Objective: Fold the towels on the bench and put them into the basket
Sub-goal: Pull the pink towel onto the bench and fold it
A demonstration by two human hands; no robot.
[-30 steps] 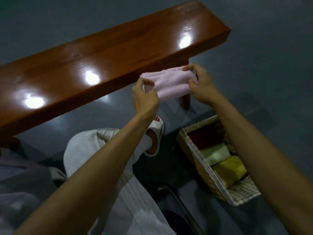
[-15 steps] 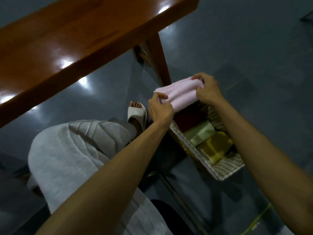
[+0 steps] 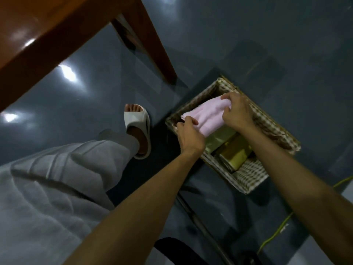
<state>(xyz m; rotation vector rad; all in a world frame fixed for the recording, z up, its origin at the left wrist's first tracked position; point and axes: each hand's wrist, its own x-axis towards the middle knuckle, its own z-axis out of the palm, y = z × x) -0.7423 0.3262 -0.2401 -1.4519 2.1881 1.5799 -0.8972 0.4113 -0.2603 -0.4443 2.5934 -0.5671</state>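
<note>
Two hands hold one folded pink towel (image 3: 205, 117) over the far end of the basket (image 3: 271, 123). The left hand (image 3: 190, 135) pinches the towel's near-left end, thumb on top and fingers curled under. The right hand (image 3: 237, 111) grips the far-right end from above, fingers bunching the cloth. The towel lies level between them, inside the rim; whether it touches what lies beneath cannot be told.

The basket is woven, pale with a check pattern, and stands on the dark floor (image 3: 248, 35) to the right of the bench leg (image 3: 150, 41). Inside it, just near of the pink one, lies a folded green towel (image 3: 219, 137), and nearer still a yellow towel (image 3: 236, 155). They sit side by side, touching. The near end of the basket shows bare lining.

The bench (image 3: 38, 29) fills the far-left corner, its brown top glossy with glare; only a part of it is in view, and that part holds nothing.

At left, a leg in light grey trousers (image 3: 63, 178) ends in a foot in a white slide sandal (image 3: 138, 129), planted on the floor between bench and basket, close to the basket's left wall. A yellow-green cable (image 3: 275, 232) runs across the floor at near right, well apart from the basket.
</note>
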